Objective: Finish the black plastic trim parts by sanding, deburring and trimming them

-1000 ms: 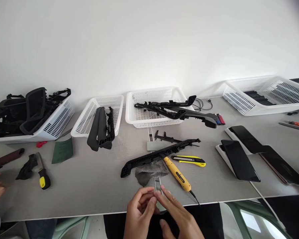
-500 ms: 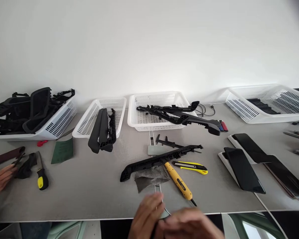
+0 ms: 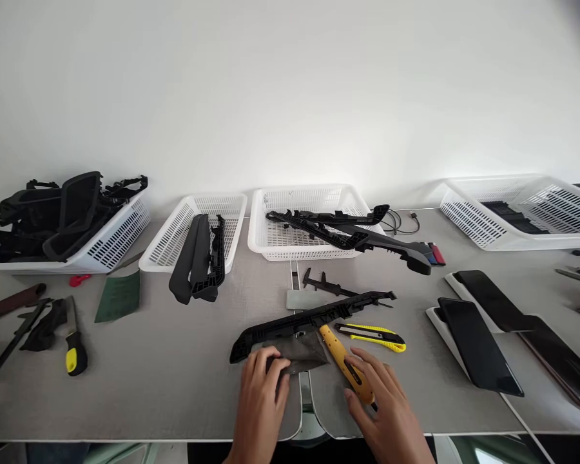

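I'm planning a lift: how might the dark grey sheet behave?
The dark grey sheet looks thin and creased, so it probably bends easily. With so little bulk, it seems light. Its uneven folds should make rolling unlikely.

The left grip [image 3: 262, 390] is a bare human hand, slim fingers [image 3: 275, 367] tapering to rounded tips, and there's the thumb [image 3: 283, 390], shorter than its neighbours! Across to the right grip [image 3: 385, 401], bare too and built to match: long, narrow fingers, a sturdy thumb, a broad back behind the knuckles. Now down behind the left grip, a bare left wrist [image 3: 252, 439], slimmer than the hand; behind the right grip, a bare right wrist [image 3: 406, 441], running out at the bottom edge of the view. And low, outward of the left grip, black cloth [image 3: 207, 451], apparently clothing, plain where it shows.
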`<state>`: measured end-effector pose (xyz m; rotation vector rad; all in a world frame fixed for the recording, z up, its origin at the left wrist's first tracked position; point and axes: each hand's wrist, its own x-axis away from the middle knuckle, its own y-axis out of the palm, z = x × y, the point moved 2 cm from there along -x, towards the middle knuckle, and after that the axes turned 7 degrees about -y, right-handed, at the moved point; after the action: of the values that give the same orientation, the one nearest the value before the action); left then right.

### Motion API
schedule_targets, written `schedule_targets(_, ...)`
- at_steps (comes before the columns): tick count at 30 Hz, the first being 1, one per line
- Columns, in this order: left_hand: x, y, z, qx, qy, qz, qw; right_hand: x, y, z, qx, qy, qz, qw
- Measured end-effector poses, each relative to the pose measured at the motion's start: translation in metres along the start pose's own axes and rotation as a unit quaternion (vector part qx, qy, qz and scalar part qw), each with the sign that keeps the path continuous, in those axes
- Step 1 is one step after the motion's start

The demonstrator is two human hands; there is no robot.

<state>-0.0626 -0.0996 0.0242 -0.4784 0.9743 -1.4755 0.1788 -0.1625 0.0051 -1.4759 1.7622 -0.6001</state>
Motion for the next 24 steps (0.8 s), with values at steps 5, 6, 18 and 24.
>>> schedule_targets(5, 0.006, -0.018, -0.003, 0.067, -0.018, -0.011, 0.998, 0.006, 0.0, 0.02, 0.015, 0.027, -0.032, 0.999)
schedule_targets(6, 0.007, -0.023, -0.001, 0.087, -0.028, -0.011, 0.996, 0.007, -0.003, 0.022, 0.017, 0.035, -0.026, 0.999)
schedule_targets(18, 0.012, -0.032, -0.015, 0.128, -0.049, -0.023, 0.99, -0.007, -0.001, 0.022, 0.016, 0.027, -0.049, 0.998)
schedule_targets(24, 0.031, -0.023, -0.035, 0.08, 0.017, -0.076, 0.994, -0.019, -0.005, 0.013, -0.014, 0.006, 0.015, 1.0)
